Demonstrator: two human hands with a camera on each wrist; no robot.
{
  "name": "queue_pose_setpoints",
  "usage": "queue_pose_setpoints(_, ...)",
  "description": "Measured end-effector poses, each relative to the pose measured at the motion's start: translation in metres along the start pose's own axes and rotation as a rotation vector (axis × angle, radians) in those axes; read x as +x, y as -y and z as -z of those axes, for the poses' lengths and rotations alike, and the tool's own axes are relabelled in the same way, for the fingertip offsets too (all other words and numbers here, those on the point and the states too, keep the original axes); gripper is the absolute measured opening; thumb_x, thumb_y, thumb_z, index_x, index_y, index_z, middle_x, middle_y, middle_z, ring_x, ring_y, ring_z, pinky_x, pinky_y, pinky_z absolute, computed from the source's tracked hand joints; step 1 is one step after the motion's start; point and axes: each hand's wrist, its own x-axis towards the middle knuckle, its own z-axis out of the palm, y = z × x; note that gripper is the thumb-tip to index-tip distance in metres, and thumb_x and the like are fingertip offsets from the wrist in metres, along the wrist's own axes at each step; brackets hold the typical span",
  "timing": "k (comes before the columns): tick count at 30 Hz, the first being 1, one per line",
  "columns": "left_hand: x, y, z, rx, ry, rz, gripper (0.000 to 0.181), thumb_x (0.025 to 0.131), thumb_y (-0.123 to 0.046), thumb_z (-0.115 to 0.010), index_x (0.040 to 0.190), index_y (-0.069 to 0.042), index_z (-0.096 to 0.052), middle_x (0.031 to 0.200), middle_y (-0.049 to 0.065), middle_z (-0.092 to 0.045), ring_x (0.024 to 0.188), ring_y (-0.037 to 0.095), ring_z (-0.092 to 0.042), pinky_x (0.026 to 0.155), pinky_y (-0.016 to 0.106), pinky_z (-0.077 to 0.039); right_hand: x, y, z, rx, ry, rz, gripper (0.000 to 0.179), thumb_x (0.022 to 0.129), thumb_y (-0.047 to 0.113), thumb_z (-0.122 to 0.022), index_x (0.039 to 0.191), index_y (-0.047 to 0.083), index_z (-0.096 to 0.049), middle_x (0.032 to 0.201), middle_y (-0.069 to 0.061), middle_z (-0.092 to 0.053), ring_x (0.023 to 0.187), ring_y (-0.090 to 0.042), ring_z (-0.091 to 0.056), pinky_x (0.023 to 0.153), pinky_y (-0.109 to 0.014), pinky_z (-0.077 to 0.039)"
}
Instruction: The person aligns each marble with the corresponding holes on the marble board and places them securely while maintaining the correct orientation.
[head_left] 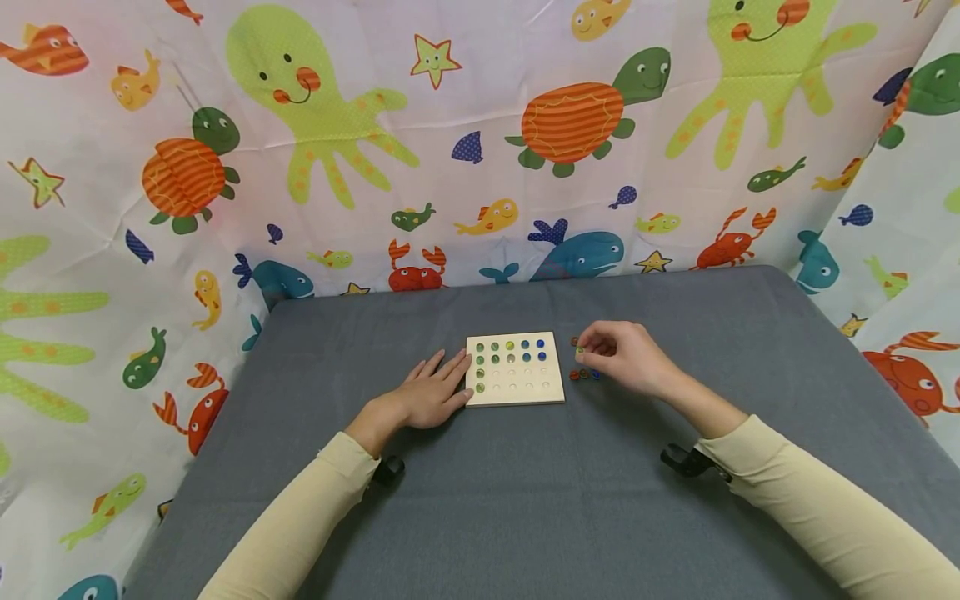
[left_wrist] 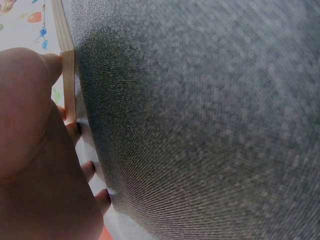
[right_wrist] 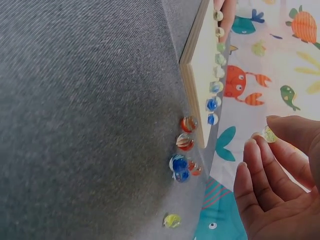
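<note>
A pale wooden board [head_left: 557, 375] with rows of round hollows lies on the grey cloth. Green, yellow, clear and blue marbles fill its two far rows and its left column; other hollows in the near rows hold nothing. My left hand [head_left: 429, 400] rests with spread, straight fingers at the board's left edge, thumb touching its near corner. Just right of the board, my right hand [head_left: 630, 358] pinches a yellow-green marble [right_wrist: 270, 134] between thumb and fingertips, above the cloth. Loose red-streaked marbles [right_wrist: 185, 142] and blue marbles [right_wrist: 179, 163] lie below that hand.
A yellow marble [right_wrist: 172, 220] sits apart from the other loose ones in the right wrist view. Grey cloth [head_left: 510, 500] covers the table. Behind and at the sides hangs a curtain [head_left: 465, 200] printed with sea animals. Black straps [head_left: 686, 460] circle both wrists.
</note>
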Motion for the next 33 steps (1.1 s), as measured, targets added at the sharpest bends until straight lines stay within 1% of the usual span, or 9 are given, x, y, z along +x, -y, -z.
queue_pose_setpoints(3,0.002,0.002,-0.001,0.006,-0.002,-0.001,0.07,0.11,-0.051,-0.033,0.167,-0.02,-0.007,0.173,-0.002,-0.004,0.158,0.032,0.003,0.125,0.056,-0.001,0.002,0.003,-0.002,0.007,-0.001,0.002,0.01,0.095,0.01,-0.074,0.102,0.004,-0.074,0.09,-0.005,-0.07,0.078,-0.019,-0.062,0.068,-0.03,-0.053)
queue_pose_setpoints(7,0.006,0.008,-0.005,0.024,-0.002,0.01,0.07,0.109,-0.054,-0.032,0.167,-0.024,-0.004,0.173,-0.006,-0.002,0.158,0.03,0.004,0.125,0.054,-0.001,0.005,0.007,-0.005,0.022,0.006,0.013,0.01,0.095,0.01,-0.074,0.102,0.003,-0.073,0.089,-0.005,-0.07,0.077,-0.019,-0.062,0.066,-0.03,-0.052)
queue_pose_setpoints(11,0.008,0.01,-0.007,0.027,0.001,0.017,0.071,0.109,-0.057,-0.032,0.166,-0.027,-0.002,0.172,-0.009,0.0,0.158,0.028,0.006,0.125,0.054,0.0,0.009,0.012,-0.009,0.04,0.014,0.018,0.012,0.094,0.009,-0.074,0.103,0.001,-0.073,0.088,-0.005,-0.069,0.076,-0.018,-0.062,0.064,-0.029,-0.051)
queue_pose_setpoints(13,0.008,0.01,-0.007,0.024,0.003,0.018,0.071,0.109,-0.057,-0.031,0.166,-0.027,-0.002,0.172,-0.009,0.0,0.158,0.027,0.006,0.125,0.054,0.0,0.01,0.014,-0.012,0.045,0.015,0.025,0.013,0.095,0.008,-0.074,0.104,0.0,-0.073,0.088,-0.006,-0.069,0.075,-0.018,-0.062,0.063,-0.03,-0.051)
queue_pose_setpoints(19,0.006,0.007,-0.005,0.004,0.002,0.015,0.071,0.109,-0.055,-0.033,0.167,-0.026,-0.003,0.172,-0.008,-0.002,0.158,0.028,0.005,0.125,0.055,0.0,0.014,0.02,-0.017,0.059,0.025,0.033,0.011,0.095,0.009,-0.073,0.103,0.002,-0.072,0.087,-0.006,-0.069,0.073,-0.019,-0.061,0.062,-0.029,-0.05)
queue_pose_setpoints(25,0.007,0.007,-0.007,0.019,0.007,0.026,0.071,0.109,-0.056,-0.032,0.166,-0.028,-0.001,0.172,-0.01,0.001,0.158,0.026,0.007,0.125,0.052,0.001,0.019,0.024,-0.022,0.08,0.044,0.024,0.012,0.095,0.01,-0.073,0.103,0.002,-0.072,0.085,-0.006,-0.068,0.066,-0.018,-0.059,0.056,-0.029,-0.051)
queue_pose_setpoints(28,0.007,0.008,-0.007,0.016,0.002,0.027,0.071,0.109,-0.056,-0.031,0.166,-0.028,-0.001,0.172,-0.011,0.001,0.158,0.026,0.007,0.125,0.052,0.001,0.021,0.026,-0.024,0.085,0.048,0.027,0.011,0.095,0.01,-0.073,0.104,0.002,-0.072,0.085,-0.007,-0.067,0.066,-0.019,-0.059,0.055,-0.028,-0.051)
queue_pose_setpoints(30,0.007,0.008,-0.007,0.012,-0.002,0.026,0.07,0.109,-0.056,-0.03,0.166,-0.027,-0.001,0.172,-0.01,0.001,0.158,0.026,0.007,0.125,0.052,0.001,0.022,0.028,-0.026,0.084,0.048,0.038,0.011,0.095,0.01,-0.073,0.104,0.003,-0.072,0.086,-0.007,-0.067,0.068,-0.019,-0.058,0.056,-0.028,-0.051)
queue_pose_setpoints(33,0.006,0.007,-0.006,0.012,-0.001,0.025,0.07,0.109,-0.056,-0.03,0.166,-0.027,0.0,0.172,-0.01,0.001,0.158,0.026,0.007,0.125,0.052,0.001,0.024,0.029,-0.029,0.079,0.044,0.053,0.011,0.095,0.01,-0.074,0.103,0.003,-0.072,0.087,-0.006,-0.068,0.074,-0.019,-0.059,0.062,-0.029,-0.05)
